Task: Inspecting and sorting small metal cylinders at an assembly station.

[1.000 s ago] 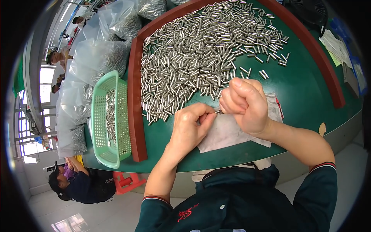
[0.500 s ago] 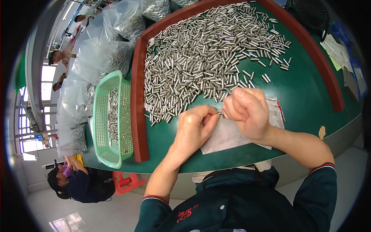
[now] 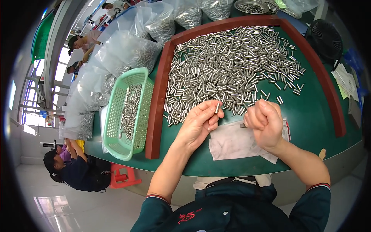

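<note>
Between the thumb and fingertips of my left hand point(image 3: 198, 125) is a short shiny metal pin point(image 3: 217, 108), held near the front edge of the pile. My right hand point(image 3: 266, 125) is curled into a fist just to its right. A dull metal end point(image 3: 242, 125) pokes out from beside the fist's lower fingers; whatever else it holds is hidden. Beneath the right hand lies a pale, grey-smudged cloth point(image 3: 228, 144). Beyond both hands, a wide heap of loose metal pins point(image 3: 228, 65) spreads over the green tabletop point(image 3: 309, 143).
A red-brown raised border point(image 3: 155, 127) surrounds the heap on three sides. Left of it stands a light green basket point(image 3: 139, 146) containing pins, then several clear bags point(image 3: 135, 52) of metal parts. A black fan point(image 3: 326, 38) and papers point(image 3: 345, 81) are at right. A person point(image 3: 77, 170) sits at far left.
My hands have moved apart. The left has turned, showing the pin upright in its fingertips; the right fist has lowered over the cloth. The whole view has shifted, revealing more of the table's far side.
</note>
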A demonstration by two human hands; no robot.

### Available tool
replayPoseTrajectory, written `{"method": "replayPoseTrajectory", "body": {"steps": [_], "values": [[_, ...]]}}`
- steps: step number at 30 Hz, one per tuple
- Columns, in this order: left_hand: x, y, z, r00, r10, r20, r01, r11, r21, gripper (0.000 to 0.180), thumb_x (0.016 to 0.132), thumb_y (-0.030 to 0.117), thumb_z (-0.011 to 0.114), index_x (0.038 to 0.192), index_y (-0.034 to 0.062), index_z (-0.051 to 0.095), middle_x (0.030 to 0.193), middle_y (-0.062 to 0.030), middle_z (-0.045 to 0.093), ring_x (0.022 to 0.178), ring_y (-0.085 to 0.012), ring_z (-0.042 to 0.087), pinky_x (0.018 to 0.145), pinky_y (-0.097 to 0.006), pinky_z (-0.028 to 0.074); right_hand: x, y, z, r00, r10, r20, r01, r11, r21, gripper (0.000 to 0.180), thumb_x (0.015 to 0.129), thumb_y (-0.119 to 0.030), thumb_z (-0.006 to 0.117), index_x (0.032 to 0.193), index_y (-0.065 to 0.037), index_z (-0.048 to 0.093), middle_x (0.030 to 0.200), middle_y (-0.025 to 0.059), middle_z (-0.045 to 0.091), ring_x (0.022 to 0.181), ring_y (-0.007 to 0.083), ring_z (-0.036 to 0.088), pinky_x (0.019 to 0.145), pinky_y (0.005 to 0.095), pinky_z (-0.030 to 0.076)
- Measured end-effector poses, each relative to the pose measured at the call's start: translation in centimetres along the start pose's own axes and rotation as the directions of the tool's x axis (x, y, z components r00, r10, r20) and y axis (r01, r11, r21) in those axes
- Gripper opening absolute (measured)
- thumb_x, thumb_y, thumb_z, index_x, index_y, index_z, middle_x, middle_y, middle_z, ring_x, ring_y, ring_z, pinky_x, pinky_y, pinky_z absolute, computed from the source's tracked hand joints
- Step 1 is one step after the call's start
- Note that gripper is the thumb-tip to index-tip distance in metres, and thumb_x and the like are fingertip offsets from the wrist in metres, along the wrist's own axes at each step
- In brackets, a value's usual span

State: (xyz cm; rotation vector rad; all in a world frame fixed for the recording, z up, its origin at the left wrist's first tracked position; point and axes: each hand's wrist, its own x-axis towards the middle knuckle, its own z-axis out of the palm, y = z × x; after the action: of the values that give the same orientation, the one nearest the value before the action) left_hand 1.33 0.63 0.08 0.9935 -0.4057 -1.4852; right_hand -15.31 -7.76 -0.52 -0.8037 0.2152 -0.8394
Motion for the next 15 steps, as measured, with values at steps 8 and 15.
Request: {"method": "replayPoseTrajectory", "body": {"steps": [8,15], "values": [[0.3,0.2,0.9,0.986,0.164,-0.028,-0.152,0.954,0.260,0.017,0.085,0.018,0.047,0.073,0.0054,0.050,0.062,0.0005,0.047,0.053,-0.0034,0.037,0.046,-0.017,0.029,0.1,-0.3,-0.1,1.000,0.005,-0.021,-0.004,1.000,0.016,0.041,0.086,-0.020,0.035,0.048,-0.011,0.024,0.040,-0.0013,0.027,0.039,0.0075,0.020,0.041,0.0239,0.020],[1.3,-2.4,2.4,0.791,0.568,0.228,-0.212,-0.096,0.973,0.018,0.063,0.012,0.071,0.070,0.0017,0.058,0.046,-0.0016,0.039,0.040,-0.0101,0.037,0.039,-0.025,0.032,0.3,-0.1,0.0,0.999,0.015,-0.040,-0.015,1.000,0.017,0.041,0.086,-0.019,0.037,0.048,-0.011,0.026,0.040,-0.0016,0.027,0.040,0.0072,0.020,0.040,0.0239,0.020]]}}
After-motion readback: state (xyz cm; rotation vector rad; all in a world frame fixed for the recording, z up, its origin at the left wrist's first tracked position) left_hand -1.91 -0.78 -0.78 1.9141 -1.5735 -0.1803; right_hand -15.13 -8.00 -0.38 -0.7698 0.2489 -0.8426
